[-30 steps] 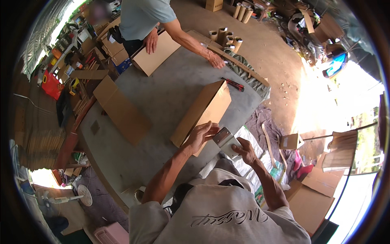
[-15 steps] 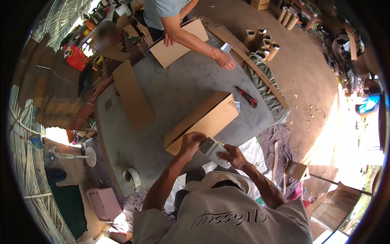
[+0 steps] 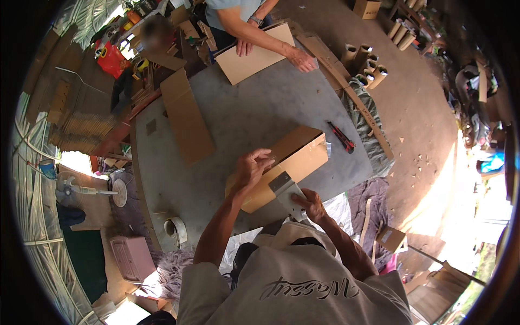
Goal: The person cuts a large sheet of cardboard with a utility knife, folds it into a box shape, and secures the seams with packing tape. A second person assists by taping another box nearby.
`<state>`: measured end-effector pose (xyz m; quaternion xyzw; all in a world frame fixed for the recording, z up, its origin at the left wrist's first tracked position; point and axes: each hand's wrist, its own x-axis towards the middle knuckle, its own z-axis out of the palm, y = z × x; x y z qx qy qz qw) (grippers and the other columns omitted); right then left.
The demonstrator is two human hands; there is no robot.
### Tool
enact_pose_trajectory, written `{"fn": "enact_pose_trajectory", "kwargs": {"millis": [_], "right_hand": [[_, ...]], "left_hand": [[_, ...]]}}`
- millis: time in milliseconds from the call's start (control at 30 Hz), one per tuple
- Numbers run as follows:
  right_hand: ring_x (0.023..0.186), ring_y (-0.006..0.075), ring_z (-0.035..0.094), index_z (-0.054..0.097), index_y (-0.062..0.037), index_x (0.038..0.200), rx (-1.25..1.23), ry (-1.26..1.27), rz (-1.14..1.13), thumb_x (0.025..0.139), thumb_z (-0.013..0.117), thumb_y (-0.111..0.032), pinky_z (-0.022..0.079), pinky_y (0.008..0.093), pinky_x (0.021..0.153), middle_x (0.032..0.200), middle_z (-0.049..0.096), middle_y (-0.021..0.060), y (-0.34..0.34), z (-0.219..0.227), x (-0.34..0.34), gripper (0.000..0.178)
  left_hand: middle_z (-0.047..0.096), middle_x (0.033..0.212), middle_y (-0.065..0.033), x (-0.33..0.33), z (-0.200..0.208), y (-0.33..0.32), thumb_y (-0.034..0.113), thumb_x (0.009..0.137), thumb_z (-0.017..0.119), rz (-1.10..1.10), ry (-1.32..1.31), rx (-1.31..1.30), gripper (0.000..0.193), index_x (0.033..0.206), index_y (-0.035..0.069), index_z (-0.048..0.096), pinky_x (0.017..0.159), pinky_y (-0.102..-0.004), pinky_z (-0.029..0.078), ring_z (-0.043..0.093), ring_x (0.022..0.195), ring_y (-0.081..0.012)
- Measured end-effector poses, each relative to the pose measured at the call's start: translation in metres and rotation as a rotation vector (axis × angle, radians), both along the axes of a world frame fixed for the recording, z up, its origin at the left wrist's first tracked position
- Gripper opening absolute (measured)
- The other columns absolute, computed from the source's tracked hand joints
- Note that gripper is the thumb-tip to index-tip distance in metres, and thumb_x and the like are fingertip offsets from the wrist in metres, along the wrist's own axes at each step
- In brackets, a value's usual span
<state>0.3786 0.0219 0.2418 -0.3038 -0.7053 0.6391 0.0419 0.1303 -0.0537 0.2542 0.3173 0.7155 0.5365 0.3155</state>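
A long brown cardboard box (image 3: 295, 162) lies slantwise on the grey tabletop in front of me. My left hand (image 3: 253, 167) is over its upper left side, fingers spread and partly bent, with no object visible in them. In my right hand (image 3: 310, 204) is a grey tape dispenser (image 3: 287, 190) with a darker metal end. That end rests against or just above the near side of the box; I cannot tell which. Clear tape (image 3: 328, 149) sticks out at the box's right end.
Across the table (image 3: 184, 203) a person steadies another cardboard box (image 3: 254, 57) and holds clear film. A red and black utility knife (image 3: 341, 137) lies to the right, a flat cardboard strip (image 3: 187, 119) to the left. A tape roll (image 3: 175, 230) sits at the near left edge.
My left hand has moved up, away from the dispenser, and its fingers have opened. The dispenser now reaches over the box's near side. The other person's hand has shifted along their box.
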Motion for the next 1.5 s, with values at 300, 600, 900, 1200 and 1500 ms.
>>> {"fn": "enact_pose_trajectory", "kwargs": {"millis": [300, 600, 900, 1200, 1500], "right_hand": [[0.072, 0.0334, 0.058, 0.066, -0.0087, 0.105, 0.026, -0.116, -0.018, 0.092, 0.055, -0.016, 0.043, 0.0423, 0.062, 0.082, 0.057, 0.0152, -0.002, -0.019, -0.021, 0.019], [0.07, 0.034, 0.057, 0.066, -0.005, 0.099, 0.13, -0.03, 0.001, 0.096, 0.05, -0.036, 0.041, 0.0434, 0.062, 0.077, 0.056, 0.0173, 0.0, -0.049, -0.018, 0.035], [0.066, 0.0269, 0.055, 0.067, -0.0032, 0.093, 0.136, 0.133, 0.003, 0.096, 0.053, -0.04, 0.041, 0.0422, 0.061, 0.072, 0.054, 0.0175, 0.007, -0.059, -0.027, 0.039], [0.066, 0.0181, 0.056, 0.065, 0.0021, 0.085, -0.014, 0.024, -0.026, 0.091, 0.06, -0.044, 0.044, 0.0383, 0.064, 0.07, 0.06, 0.0122, 0.016, -0.076, -0.029, 0.047], [0.069, 0.0304, 0.061, 0.069, -0.0021, 0.091, 0.042, -0.033, -0.102, 0.094, 0.057, -0.043, 0.045, 0.0416, 0.064, 0.074, 0.06, 0.0172, -0.026, -0.096, 0.061, 0.042]], "left_hand": [[0.073, 0.083, -0.0102, -0.028, -0.035, 0.011, 0.0, 0.082, 0.076, -0.012, 0.008, 0.069, 0.032, 0.112, -0.006, 0.067, 0.073, -0.0276, 0.055, 0.067, 0.076, -0.0122], [0.072, 0.079, -0.0143, -0.025, -0.059, 0.011, -0.001, 0.079, 0.078, 0.049, 0.085, 0.066, 0.031, 0.108, -0.004, 0.068, 0.068, -0.0316, 0.056, 0.07, 0.071, -0.0184], [0.064, 0.111, -0.0206, -0.054, -0.102, -0.013, -0.003, 0.08, 0.059, 0.04, 0.761, -0.049, 0.049, 0.128, 0.007, 0.063, 0.085, -0.0394, 0.052, 0.063, 0.101, -0.0387], [0.044, 0.152, -0.0067, 0.004, -0.025, -0.031, 0.026, 0.094, 0.062, -0.521, -0.455, 0.132, 0.066, 0.152, 0.008, 0.038, 0.113, -0.0339, 0.034, 0.039, 0.138, -0.0203], [0.046, 0.15, -0.0119, 0.002, -0.049, -0.031, 0.015, 0.096, 0.063, -0.563, 0.5, -0.153, 0.062, 0.15, 0.002, 0.037, 0.111, -0.0345, 0.036, 0.046, 0.135, -0.0242]]}}
